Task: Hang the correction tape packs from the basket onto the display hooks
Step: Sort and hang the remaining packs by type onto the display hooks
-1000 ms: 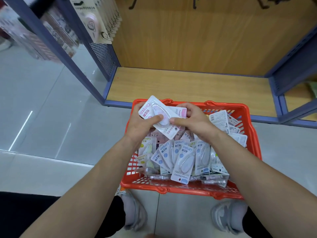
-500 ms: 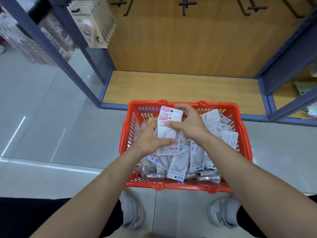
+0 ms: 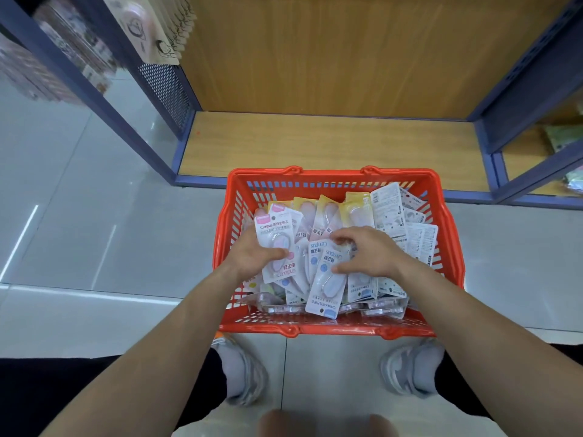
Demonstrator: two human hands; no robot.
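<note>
A red plastic basket (image 3: 340, 179) stands on the floor in front of me, filled with several correction tape packs in pink, yellow and blue. My left hand (image 3: 252, 257) grips a small stack of pink packs (image 3: 277, 244), thumb across the front. My right hand (image 3: 366, 253) reaches into the pile with curled fingers pinching a blue pack (image 3: 328, 275) that lies on top of the others. No display hooks show in this view.
A shelf unit with a wooden back panel (image 3: 331, 52) and wooden base (image 3: 315, 143) stands behind the basket, framed in blue metal. Other carded goods (image 3: 148, 29) hang at the upper left. My shoes (image 3: 243, 373) stand just behind the basket on the tiled floor.
The view tilted down and the hooks left the frame. My left hand lowered the pink packs toward the pile, and my right hand let go of them and moved onto a blue pack.
</note>
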